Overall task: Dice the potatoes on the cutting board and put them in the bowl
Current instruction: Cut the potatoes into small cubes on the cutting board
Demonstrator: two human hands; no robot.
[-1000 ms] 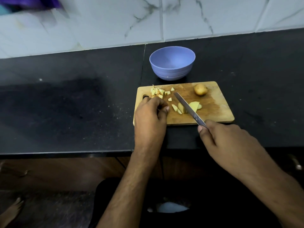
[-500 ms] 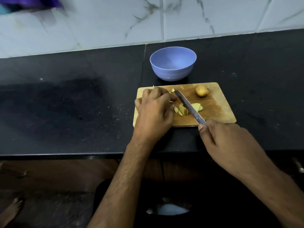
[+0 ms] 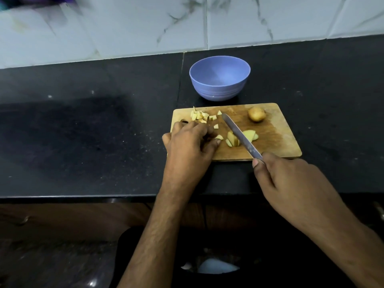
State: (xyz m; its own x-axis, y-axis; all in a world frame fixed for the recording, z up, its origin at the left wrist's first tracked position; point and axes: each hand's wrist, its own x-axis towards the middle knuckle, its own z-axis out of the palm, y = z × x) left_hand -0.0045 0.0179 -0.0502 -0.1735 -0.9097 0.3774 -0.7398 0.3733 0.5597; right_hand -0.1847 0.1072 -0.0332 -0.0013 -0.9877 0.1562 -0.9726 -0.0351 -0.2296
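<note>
Potato work sits at the centre of the frame, on a wooden cutting board (image 3: 270, 140) lying on a black countertop (image 3: 83, 132). Right hand (image 3: 291, 183), lower right, fingers wrapped around the handle of a knife (image 3: 239, 136), and the blade runs diagonally up and to the left across the board, tip pointing toward the far edge. The blade lies over a cluster of potato slices (image 3: 248, 135) mid-board, with pieces showing on both sides of the steel. Left hand (image 3: 189, 146) is down on the board's left side, fingers curled inward, fingertips right beside a small potato chunk (image 3: 218, 137); whether it actually pinches that piece, can't tell from this angle. Above the left hand, in the board's upper left corner, there's a heap of diced potato (image 3: 200, 116), a few stray cubes scattered just to its right. Upper right of the board, one whole potato (image 3: 256, 114), skin on, well apart from the blade. Just beyond the board's far edge stands a blue bowl (image 3: 220, 92), upright, no potato visible inside. White marbled tiles (image 3: 124, 28) back the counter along the top of the frame.
</note>
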